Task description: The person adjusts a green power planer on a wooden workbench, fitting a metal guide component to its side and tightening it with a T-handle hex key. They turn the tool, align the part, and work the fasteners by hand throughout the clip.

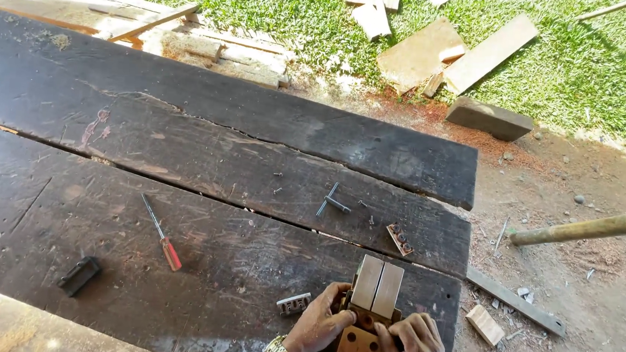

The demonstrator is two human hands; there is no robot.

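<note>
Both hands grip a small wooden block assembly (370, 307) at the dark worktop's (208, 142) near edge: left hand (319, 325) steadying its side, right hand (413, 342) pressing its base. Holding firmly prevents slipping.

dark rough scratched wooden bench (186, 148), pale smooth wood blocks (378, 286), shiny metal screwdriver (161, 233) with red plastic handle, shiny metal watch (275, 351)

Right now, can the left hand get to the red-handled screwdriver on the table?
Probably yes: the left hand rests on the wooden piece, and only bare dark table lies between it and the screwdriver.
</note>
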